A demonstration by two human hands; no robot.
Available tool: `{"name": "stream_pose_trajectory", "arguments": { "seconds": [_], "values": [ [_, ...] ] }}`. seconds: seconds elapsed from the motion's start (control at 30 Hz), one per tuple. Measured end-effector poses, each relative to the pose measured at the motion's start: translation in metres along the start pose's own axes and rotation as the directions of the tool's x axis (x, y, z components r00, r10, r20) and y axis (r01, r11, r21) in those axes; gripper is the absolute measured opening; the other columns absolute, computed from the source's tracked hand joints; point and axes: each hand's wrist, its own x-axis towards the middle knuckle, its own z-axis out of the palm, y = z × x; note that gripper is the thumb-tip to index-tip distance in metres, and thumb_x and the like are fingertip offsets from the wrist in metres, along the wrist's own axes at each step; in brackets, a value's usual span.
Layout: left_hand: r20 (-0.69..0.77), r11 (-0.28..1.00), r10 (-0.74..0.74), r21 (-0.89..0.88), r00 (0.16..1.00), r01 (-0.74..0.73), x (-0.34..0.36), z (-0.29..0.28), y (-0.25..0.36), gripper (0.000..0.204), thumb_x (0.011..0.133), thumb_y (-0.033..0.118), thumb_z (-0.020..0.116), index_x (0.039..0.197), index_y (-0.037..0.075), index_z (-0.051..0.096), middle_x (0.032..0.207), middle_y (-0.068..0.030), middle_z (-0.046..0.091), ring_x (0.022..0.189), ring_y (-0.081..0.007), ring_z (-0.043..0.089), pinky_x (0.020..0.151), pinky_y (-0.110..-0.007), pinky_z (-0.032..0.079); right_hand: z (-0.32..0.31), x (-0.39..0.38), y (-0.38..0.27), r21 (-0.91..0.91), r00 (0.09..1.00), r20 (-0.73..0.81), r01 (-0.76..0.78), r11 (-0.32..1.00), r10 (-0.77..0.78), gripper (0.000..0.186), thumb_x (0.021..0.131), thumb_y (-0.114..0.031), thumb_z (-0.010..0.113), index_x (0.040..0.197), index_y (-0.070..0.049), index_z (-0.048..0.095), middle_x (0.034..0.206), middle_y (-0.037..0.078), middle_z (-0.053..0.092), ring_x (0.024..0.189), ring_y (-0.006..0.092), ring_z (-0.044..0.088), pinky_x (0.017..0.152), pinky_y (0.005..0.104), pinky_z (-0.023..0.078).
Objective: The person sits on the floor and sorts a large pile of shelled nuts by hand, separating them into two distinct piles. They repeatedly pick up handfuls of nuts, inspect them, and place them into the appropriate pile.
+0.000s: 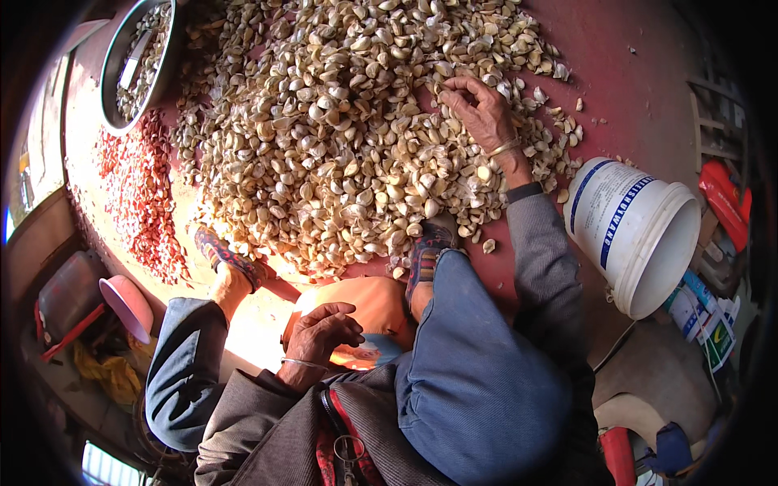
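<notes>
A broad heap of loose garlic cloves [340, 146] covers the red floor in front of me. My right hand [482, 113] reaches over the right part of the heap. Its thumb and forefinger come together at a garlic clove [440, 86]. Close to my body, my left hand [322, 334] hangs above a rounded orange object [381, 304] between my legs. The fingers of that hand are curled in, and whatever they may hold is hidden.
A metal basin [109, 109] with cloves stands at the far left, beside a strip of reddish pieces [146, 202]. On the right a white plastic bucket [624, 219] lies tipped. A pink bowl [128, 306] is at the left. My shoes [429, 251] touch the heap's near edge.
</notes>
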Motion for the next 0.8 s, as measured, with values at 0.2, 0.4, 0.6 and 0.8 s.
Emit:
{"name": "stream_pose_trajectory", "arguments": {
  "seconds": [0.2,0.4,0.6,0.8],
  "values": [
    [0.024,0.998,0.022,0.062,0.999,-0.023,-0.007,0.005,0.001,0.027,0.1,0.011,0.058,0.121,-0.006,0.058,0.094,-0.016,0.07,0.085,-0.0237,0.071,0.081,-0.036,0.06,0.008,-0.047,-0.032,0.667,0.978,0.208,-0.161,0.727,0.026,0.027,0.101,-0.017,0.062,0.124,-0.001,0.063,0.088,-0.002,0.062,0.08,0.0086,0.056,0.078,0.0243,0.048],
    [0.111,0.973,0.118,0.184,0.987,-0.137,-0.023,0.01,0.001,0.032,0.099,0.015,0.059,0.122,-0.007,0.057,0.095,-0.016,0.07,0.083,-0.0222,0.07,0.079,-0.032,0.058,0.001,-0.097,-0.075,0.62,0.989,0.137,-0.127,0.774,0.052,0.028,0.102,-0.021,0.061,0.122,-0.001,0.062,0.084,0.0,0.062,0.076,0.0097,0.057,0.072,0.025,0.047],
    [0.309,0.943,0.247,0.143,0.919,-0.301,-0.032,0.004,-0.01,0.029,0.099,0.014,0.06,0.119,-0.007,0.058,0.094,-0.0153,0.07,0.084,-0.0246,0.071,0.079,-0.032,0.058,-0.097,-0.165,-0.104,0.374,0.88,-0.473,0.148,0.916,0.051,0.027,0.101,-0.019,0.062,0.119,0.001,0.063,0.086,0.0,0.061,0.074,0.0069,0.054,0.067,0.0227,0.046],
    [0.429,0.951,0.252,0.053,0.867,-0.303,-0.034,-0.006,-0.025,0.028,0.099,0.015,0.062,0.117,-0.006,0.058,0.096,-0.021,0.07,0.085,-0.0283,0.072,0.079,-0.038,0.06,-0.204,-0.226,-0.098,-0.181,0.573,-0.792,0.11,0.977,-0.212,0.027,0.102,-0.018,0.061,0.121,0.002,0.059,0.11,0.01,0.067,0.1,0.0189,0.064,0.09,0.0317,0.051]
  ]
}}
